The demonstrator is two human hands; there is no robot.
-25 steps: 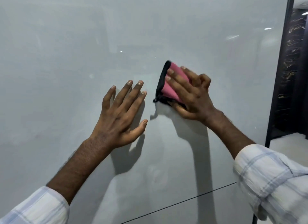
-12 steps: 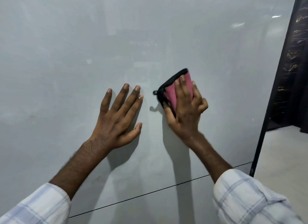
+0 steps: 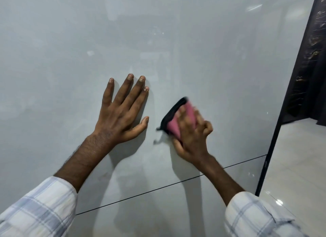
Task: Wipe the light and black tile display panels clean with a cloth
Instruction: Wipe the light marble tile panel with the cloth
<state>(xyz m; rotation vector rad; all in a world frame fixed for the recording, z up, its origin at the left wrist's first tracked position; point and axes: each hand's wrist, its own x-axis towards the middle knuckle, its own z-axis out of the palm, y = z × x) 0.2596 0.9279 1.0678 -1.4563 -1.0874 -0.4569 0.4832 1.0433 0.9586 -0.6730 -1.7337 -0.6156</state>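
While left hand [image 3: 121, 113] lies spread on light panel [image 3: 176, 42], right hand [image 3: 192, 139] grips cloth [image 3: 173, 126].

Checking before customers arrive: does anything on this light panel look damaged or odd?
No cracks show. A pale smudge sits on the light panel up-left of the left hand, away from the pink cloth in the right hand; possibly a reflection.

L hand [image 3: 120, 116] flat on light panel [image 3: 194, 51]; R hand [image 3: 191, 136] presses pink cloth [image 3: 176, 123].
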